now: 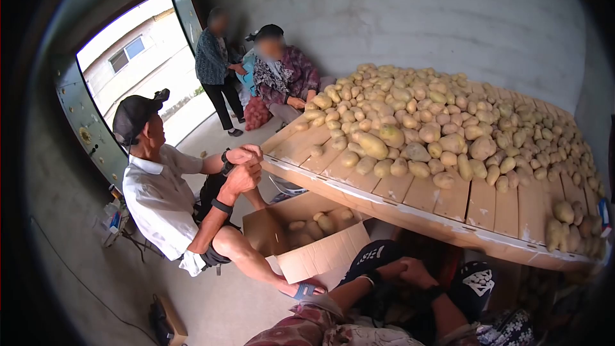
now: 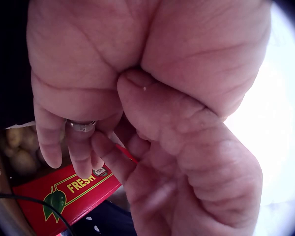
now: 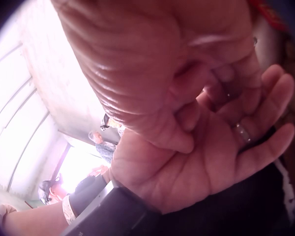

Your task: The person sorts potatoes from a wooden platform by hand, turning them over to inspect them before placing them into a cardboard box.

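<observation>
In the head view my hands meet low over my lap, near the table's front edge. My left hand point(image 1: 391, 270) is turned palm up, with a ring point(image 2: 82, 126) on one finger. Its fingers extend loosely in the left wrist view and grip no object. Across that palm lies my right hand point(image 1: 419, 274), its thumb point(image 2: 152, 96) pressed into the palm. The other right fingers curl in against the left hand. Below the hands the left wrist view shows a red box panel point(image 2: 69, 194) printed FRESH, with potatoes point(image 2: 24, 152) beyond.
Potatoes point(image 1: 410, 122) are heaped over a slatted wooden table point(image 1: 448, 202). A cardboard box point(image 1: 320, 253) of potatoes stands on the floor beside it. A seated person point(image 1: 170, 186) in a cap sits left of it; two people point(image 1: 282, 80) are near the doorway point(image 1: 154, 57), by a red sack point(image 1: 257, 114).
</observation>
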